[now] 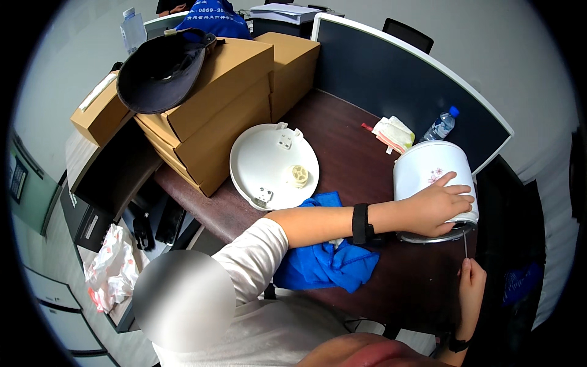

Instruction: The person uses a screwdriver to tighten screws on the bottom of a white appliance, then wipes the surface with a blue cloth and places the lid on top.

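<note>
A white cylindrical appliance housing (411, 174) with a small pink flower print, like a rice cooker body, is at the right of the desk. Its metal-edged rim faces me. My left hand (437, 205) grips it near that rim, fingers spread over the curved wall. My right hand (472, 278), fingers closed, holds a thin metal shaft (465, 244), like a screwdriver's, whose handle is hidden. The shaft's tip reaches the rim; the exact contact point is too small to see. A round white cover (263, 162) with fittings inside lies left of the housing, beyond my left forearm.
A blue cloth (330, 266) lies under my left forearm. Stacked cardboard boxes (229, 85) with a dark cap (162, 73) on top stand at left. By the divider (379, 76) are a water bottle (441, 125) and a crumpled wrapper (394, 133).
</note>
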The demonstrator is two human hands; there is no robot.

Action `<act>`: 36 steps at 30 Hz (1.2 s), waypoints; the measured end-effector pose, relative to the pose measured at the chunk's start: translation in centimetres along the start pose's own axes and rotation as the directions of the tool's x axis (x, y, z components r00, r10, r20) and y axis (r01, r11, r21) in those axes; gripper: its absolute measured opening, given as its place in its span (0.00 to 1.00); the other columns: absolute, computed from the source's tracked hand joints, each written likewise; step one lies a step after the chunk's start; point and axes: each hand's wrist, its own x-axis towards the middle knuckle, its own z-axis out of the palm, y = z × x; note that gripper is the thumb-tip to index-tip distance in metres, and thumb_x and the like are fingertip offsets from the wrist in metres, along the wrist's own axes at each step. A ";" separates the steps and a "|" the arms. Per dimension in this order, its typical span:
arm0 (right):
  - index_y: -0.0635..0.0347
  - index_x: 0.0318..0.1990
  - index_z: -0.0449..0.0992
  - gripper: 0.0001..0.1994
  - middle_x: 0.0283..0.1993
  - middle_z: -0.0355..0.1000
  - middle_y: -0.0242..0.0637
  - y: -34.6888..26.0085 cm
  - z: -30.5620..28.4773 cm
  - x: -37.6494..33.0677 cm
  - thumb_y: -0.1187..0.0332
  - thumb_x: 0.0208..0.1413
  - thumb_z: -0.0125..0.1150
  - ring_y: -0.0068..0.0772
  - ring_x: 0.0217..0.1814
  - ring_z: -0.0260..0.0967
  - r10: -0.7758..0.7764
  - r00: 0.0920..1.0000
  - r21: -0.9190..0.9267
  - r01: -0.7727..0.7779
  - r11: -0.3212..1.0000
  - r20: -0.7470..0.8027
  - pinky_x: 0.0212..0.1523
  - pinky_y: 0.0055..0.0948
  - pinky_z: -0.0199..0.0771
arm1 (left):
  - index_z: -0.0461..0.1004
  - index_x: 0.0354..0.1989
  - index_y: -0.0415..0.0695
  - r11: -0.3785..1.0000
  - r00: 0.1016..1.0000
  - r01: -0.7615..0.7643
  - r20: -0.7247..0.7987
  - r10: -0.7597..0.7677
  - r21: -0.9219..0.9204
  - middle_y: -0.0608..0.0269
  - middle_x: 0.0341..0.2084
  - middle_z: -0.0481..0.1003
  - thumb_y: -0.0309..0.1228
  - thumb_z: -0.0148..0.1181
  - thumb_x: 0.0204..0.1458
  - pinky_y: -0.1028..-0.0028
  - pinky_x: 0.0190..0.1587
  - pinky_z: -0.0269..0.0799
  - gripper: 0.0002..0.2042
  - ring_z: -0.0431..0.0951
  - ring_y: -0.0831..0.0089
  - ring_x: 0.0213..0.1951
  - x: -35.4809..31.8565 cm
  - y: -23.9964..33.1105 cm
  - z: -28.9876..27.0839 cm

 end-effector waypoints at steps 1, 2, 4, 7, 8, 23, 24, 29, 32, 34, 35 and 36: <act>0.67 0.21 0.64 0.18 0.17 0.62 0.43 -0.4 -0.3 -0.3 0.68 0.64 0.45 0.34 0.18 0.59 -0.010 1.000 -0.034 0.010 0.999 -0.012 0.22 0.31 0.57 | 0.70 0.47 0.41 1.000 1.000 -0.008 -0.002 0.008 0.000 0.54 0.53 0.69 0.29 0.60 0.42 0.47 0.65 0.47 0.20 0.63 0.57 0.61 0.0 0.0 0.1; 0.67 0.22 0.65 0.17 0.18 0.62 0.44 -1.0 -0.6 -0.5 0.68 0.64 0.45 0.36 0.19 0.60 -0.016 1.000 -0.070 0.014 0.997 -0.024 0.22 0.32 0.57 | 0.70 0.47 0.41 1.000 1.000 -0.006 -0.015 0.006 -0.002 0.53 0.53 0.69 0.30 0.61 0.42 0.47 0.65 0.48 0.21 0.64 0.57 0.60 0.1 -0.1 0.4; 0.67 0.23 0.66 0.16 0.20 0.64 0.46 -0.6 -0.1 -0.9 0.69 0.63 0.47 0.41 0.20 0.62 -0.196 0.964 -0.265 0.143 0.953 -0.182 0.23 0.34 0.59 | 0.70 0.47 0.41 0.999 1.000 -0.013 -0.027 0.012 -0.047 0.52 0.52 0.69 0.31 0.62 0.41 0.46 0.64 0.49 0.22 0.64 0.56 0.60 0.3 -0.4 1.2; 0.66 0.26 0.70 0.12 0.23 0.66 0.48 -1.2 -0.2 -0.1 0.70 0.61 0.50 0.46 0.23 0.65 -0.261 0.950 -0.299 0.203 0.932 -0.169 0.25 0.37 0.63 | 0.69 0.49 0.42 0.996 0.989 0.093 0.111 -0.094 0.010 0.52 0.52 0.69 0.30 0.65 0.38 0.46 0.62 0.52 0.25 0.65 0.56 0.58 0.3 -0.2 -0.3; 0.66 0.27 0.71 0.10 0.24 0.66 0.48 -1.7 -0.4 0.3 0.71 0.59 0.52 0.47 0.24 0.66 -0.311 0.932 -0.322 0.242 0.915 -0.185 0.25 0.38 0.64 | 0.69 0.49 0.43 0.995 0.992 0.095 0.085 -0.092 -0.029 0.54 0.52 0.69 0.28 0.65 0.38 0.46 0.62 0.52 0.25 0.65 0.57 0.59 0.1 -0.3 -0.7; 0.61 0.25 0.73 0.13 0.22 0.67 0.39 -1.9 -2.0 0.3 0.62 0.58 0.56 0.41 0.22 0.68 -0.264 0.950 -0.500 0.150 0.853 -0.165 0.22 0.34 0.66 | 0.71 0.49 0.43 0.999 0.992 0.020 0.127 -0.025 0.044 0.56 0.55 0.70 0.30 0.57 0.48 0.51 0.66 0.45 0.18 0.62 0.58 0.63 0.7 -0.4 -0.3; 0.61 0.25 0.73 0.13 0.21 0.67 0.39 -1.9 -1.9 0.3 0.62 0.58 0.56 0.41 0.22 0.68 -0.264 0.951 -0.500 0.151 0.853 -0.163 0.22 0.34 0.66 | 0.71 0.49 0.43 0.999 0.992 0.018 0.126 -0.024 0.049 0.56 0.55 0.70 0.30 0.57 0.48 0.51 0.66 0.45 0.18 0.62 0.58 0.63 0.7 -0.4 -0.3; 0.61 0.25 0.73 0.13 0.21 0.67 0.39 -2.0 -1.9 0.4 0.62 0.59 0.55 0.40 0.21 0.68 -0.244 0.958 -0.501 0.140 0.854 -0.148 0.22 0.34 0.66 | 0.70 0.50 0.43 0.998 0.991 0.017 0.130 -0.025 0.061 0.56 0.55 0.70 0.30 0.57 0.48 0.51 0.66 0.46 0.19 0.62 0.58 0.63 0.7 -0.3 -0.4; 0.62 0.25 0.73 0.14 0.21 0.67 0.40 -2.0 -1.8 0.4 0.63 0.58 0.55 0.40 0.21 0.68 -0.213 0.966 -0.490 0.118 0.864 -0.144 0.23 0.34 0.67 | 0.70 0.50 0.43 0.998 0.992 0.013 0.126 -0.021 0.063 0.56 0.55 0.70 0.30 0.57 0.48 0.51 0.66 0.46 0.19 0.62 0.58 0.63 0.7 -0.4 -0.4; 0.62 0.25 0.73 0.14 0.21 0.68 0.40 -2.1 -1.8 0.3 0.63 0.58 0.55 0.41 0.22 0.68 -0.199 0.970 -0.478 0.109 0.872 -0.141 0.23 0.34 0.67 | 0.70 0.50 0.43 0.998 0.992 0.014 0.126 -0.021 0.059 0.56 0.55 0.70 0.30 0.57 0.48 0.51 0.66 0.46 0.19 0.62 0.58 0.63 0.7 -0.4 -0.4; 0.62 0.25 0.73 0.14 0.22 0.68 0.40 -2.2 -1.8 0.3 0.63 0.58 0.55 0.41 0.22 0.69 -0.200 0.970 -0.470 0.112 0.875 -0.141 0.23 0.35 0.67 | 0.70 0.50 0.43 0.998 0.992 0.017 0.127 -0.024 0.055 0.56 0.55 0.70 0.30 0.57 0.47 0.51 0.66 0.46 0.19 0.62 0.58 0.63 0.7 -0.4 -0.4; 0.62 0.25 0.73 0.14 0.22 0.68 0.40 -2.3 -1.8 0.3 0.63 0.58 0.55 0.42 0.22 0.69 -0.202 0.969 -0.462 0.116 0.879 -0.141 0.23 0.35 0.67 | 0.70 0.49 0.43 0.998 0.992 0.019 0.127 -0.026 0.052 0.56 0.55 0.70 0.30 0.57 0.47 0.51 0.66 0.46 0.19 0.62 0.58 0.63 0.7 -0.4 -0.4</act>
